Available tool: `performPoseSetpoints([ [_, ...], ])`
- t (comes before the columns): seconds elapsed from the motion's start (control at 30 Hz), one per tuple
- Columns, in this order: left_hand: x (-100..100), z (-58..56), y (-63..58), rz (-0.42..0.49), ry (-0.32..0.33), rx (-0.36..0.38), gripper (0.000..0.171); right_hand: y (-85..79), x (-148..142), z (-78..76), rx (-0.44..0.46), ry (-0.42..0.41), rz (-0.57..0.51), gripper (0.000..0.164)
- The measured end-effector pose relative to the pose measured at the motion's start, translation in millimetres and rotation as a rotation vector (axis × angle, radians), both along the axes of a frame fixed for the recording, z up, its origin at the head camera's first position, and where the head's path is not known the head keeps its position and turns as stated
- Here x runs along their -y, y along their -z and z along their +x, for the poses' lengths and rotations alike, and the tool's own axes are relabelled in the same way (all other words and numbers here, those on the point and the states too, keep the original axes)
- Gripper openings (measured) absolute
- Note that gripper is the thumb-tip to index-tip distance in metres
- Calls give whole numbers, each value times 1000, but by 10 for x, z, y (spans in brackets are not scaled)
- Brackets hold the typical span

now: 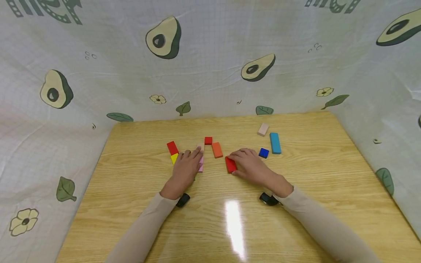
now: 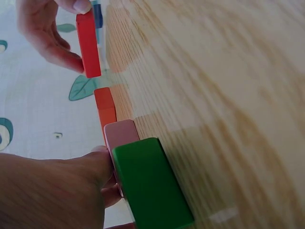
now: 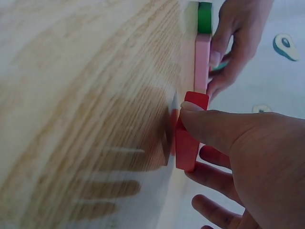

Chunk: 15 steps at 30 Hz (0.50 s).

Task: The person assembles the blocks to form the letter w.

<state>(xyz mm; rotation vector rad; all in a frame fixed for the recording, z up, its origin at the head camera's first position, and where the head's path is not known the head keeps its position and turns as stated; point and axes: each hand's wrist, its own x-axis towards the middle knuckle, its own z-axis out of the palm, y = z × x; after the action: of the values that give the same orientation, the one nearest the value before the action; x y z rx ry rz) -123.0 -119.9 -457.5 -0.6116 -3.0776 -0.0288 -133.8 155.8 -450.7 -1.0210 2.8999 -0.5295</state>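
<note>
Right wrist view gives the nearest look at the red block (image 3: pixel 186 148): a smooth oblong with flat faces and softly rounded corners. The right hand (image 3: pixel 257 157) pinches it, thumb over an edge, a fingertip at one end. By the head view it sits between the hands, just right of the orange block (image 1: pixel 217 150); I cannot tell whether it touches the table (image 1: pixel 204 219). The left hand (image 1: pixel 186 166) touches the pink block (image 3: pixel 202 62); whether it pinches it, I cannot tell. Left wrist view shows the green block (image 2: pixel 150 183) large, against the pink one; the head view leaves a mere sliver. Only the head view shows the yellow block (image 1: pixel 174 158).
</note>
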Motion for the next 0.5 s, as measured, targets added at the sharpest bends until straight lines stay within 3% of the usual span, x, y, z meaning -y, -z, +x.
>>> performPoseSetpoints([
  [0.5, 5, 5, -10, 2, 5, -7, 52, 3, 80, 62, -15, -26, 23, 57],
])
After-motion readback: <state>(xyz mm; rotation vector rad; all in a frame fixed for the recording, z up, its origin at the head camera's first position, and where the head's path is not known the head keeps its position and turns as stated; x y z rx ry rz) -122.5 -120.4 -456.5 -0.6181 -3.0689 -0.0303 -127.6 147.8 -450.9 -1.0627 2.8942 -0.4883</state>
